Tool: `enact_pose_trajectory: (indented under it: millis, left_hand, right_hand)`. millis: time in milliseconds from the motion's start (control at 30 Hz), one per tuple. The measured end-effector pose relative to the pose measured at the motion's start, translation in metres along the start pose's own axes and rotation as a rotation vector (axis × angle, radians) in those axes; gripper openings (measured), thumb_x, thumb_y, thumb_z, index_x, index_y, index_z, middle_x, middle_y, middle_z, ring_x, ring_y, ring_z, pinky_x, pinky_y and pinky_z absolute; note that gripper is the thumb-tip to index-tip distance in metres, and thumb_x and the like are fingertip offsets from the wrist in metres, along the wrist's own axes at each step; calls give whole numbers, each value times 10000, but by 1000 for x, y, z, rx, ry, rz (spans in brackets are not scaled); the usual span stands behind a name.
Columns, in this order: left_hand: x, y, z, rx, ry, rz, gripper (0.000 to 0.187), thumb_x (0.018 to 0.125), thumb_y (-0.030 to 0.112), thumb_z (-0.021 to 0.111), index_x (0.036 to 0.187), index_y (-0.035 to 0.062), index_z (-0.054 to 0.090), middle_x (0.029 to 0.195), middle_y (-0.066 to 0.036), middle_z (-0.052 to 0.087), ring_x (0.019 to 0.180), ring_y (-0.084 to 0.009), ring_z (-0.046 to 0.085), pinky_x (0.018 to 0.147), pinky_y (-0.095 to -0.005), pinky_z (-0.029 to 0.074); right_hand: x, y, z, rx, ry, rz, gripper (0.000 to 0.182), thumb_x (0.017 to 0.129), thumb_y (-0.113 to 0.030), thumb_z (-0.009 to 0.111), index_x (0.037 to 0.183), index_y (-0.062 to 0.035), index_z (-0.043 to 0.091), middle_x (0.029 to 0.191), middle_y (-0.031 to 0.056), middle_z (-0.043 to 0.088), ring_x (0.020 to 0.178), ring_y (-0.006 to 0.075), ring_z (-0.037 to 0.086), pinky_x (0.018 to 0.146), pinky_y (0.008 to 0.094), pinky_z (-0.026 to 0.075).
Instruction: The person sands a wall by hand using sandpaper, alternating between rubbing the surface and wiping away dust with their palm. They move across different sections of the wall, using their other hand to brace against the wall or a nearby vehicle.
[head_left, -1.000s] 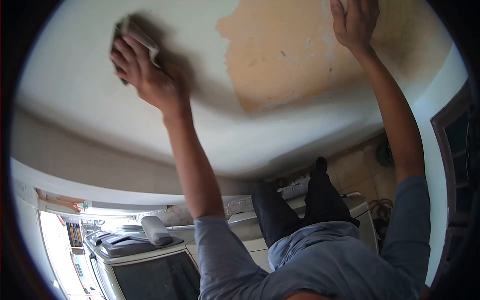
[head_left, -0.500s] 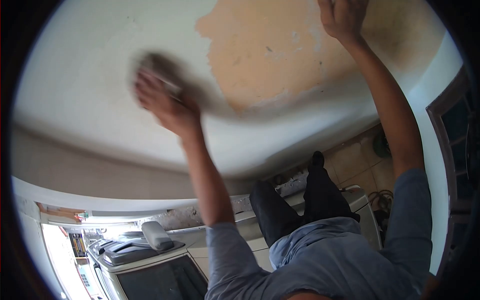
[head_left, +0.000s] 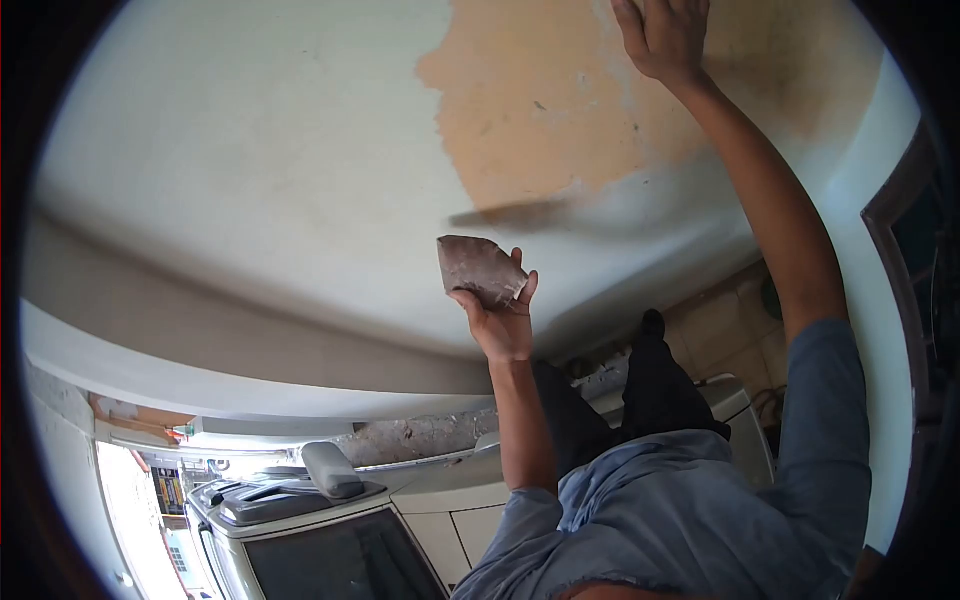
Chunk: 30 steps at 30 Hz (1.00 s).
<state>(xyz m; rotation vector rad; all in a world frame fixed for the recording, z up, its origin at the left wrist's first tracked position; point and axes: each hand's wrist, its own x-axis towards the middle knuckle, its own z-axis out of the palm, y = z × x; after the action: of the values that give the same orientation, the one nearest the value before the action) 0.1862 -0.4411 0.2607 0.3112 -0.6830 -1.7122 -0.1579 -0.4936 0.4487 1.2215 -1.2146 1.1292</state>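
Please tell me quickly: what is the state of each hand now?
Left hand: holding a worn piece of sandpaper.
Right hand: open at the wall's orange patch, fingertips out of frame.

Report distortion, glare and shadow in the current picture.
Head view: fisheye distortion bows the wall and the corners go black; daylight blows out the opening at lower left; same view, a soft shadow lies above the sandpaper in the left hand.

Daylight glares through an opening point(head_left: 128, 510) at lower left, near a car point(head_left: 420, 535), with floor tiles point(head_left: 715, 325) and a brown-framed window point(head_left: 915, 250) beside a pale wall point(head_left: 884, 300) at right.
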Motion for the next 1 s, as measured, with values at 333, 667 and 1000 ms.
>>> enact_pose_trajectory:
  millis: [333, 667, 1000]
  left_hand:
    - [5, 28, 3, -478, -225, 48, 561, 965, 484, 476, 1447, 211, 386, 1455, -19, 459, 1369, -289, 386, 1047, -582, 386]
    - [103, 158, -38, 832, 196, 1291, 516, 971, 177, 520, 1401, -56, 356, 1444, -204, 398, 1276, -289, 447, 1071, -448, 366]
    - [64, -36, -30, 1745, -630, 897, 338, 943, 252, 506, 1219, 102, 632, 1220, -108, 639, 1166, -263, 593, 1166, -524, 116]
  right_hand:
    - [-5, 6, 0, -1, 2, 12, 600, 1006, -413, 348, 1478, -43, 334, 1544, 236, 244, 1420, 413, 237, 1117, 582, 155]
    - [-3, 8, 4, 0, 36, -12, 573, 1006, -384, 360, 1463, -38, 363, 1536, 232, 269, 1414, 407, 257, 1115, 578, 168]
    - [-5, 5, 3, 2, 30, -1, 577, 1007, -393, 348, 1461, -39, 365, 1537, 229, 271, 1412, 402, 264, 1116, 576, 166]
